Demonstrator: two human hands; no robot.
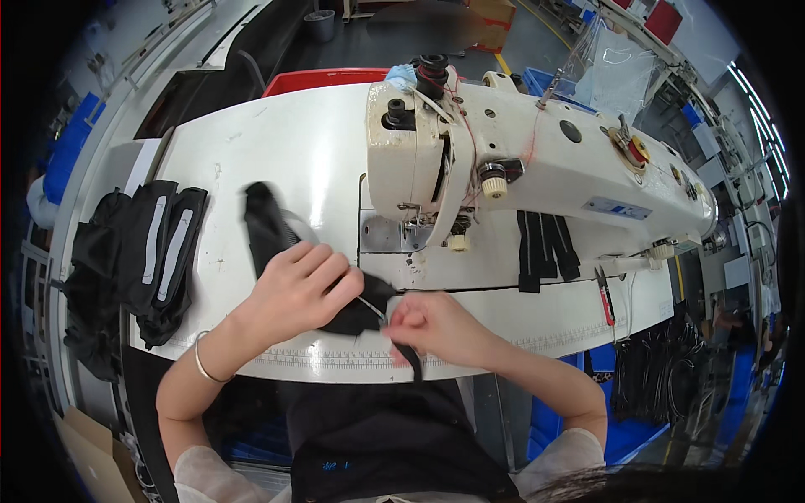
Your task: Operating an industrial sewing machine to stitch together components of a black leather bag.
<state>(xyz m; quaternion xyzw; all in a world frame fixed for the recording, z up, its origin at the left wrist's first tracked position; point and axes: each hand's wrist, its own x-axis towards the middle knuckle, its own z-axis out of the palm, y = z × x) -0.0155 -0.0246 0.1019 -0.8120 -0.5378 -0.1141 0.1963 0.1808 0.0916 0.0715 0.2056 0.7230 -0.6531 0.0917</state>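
Blk fabric pc (356,317): long, soft, floppy. Ran diag. over wht tabletop (310,142), far end up-left & blurred, near end twd front edge; couldn't tell if far end was lifted. L hand (303,287) gripped mid part, R hand (436,323) pinched near end. Grey strip (291,225) showed alongside far part, partly hidden by L hand. Thin lt line crossed near part btwn hands. Narrow blk tail (411,360) hung below R hand, tip abt at front edge.
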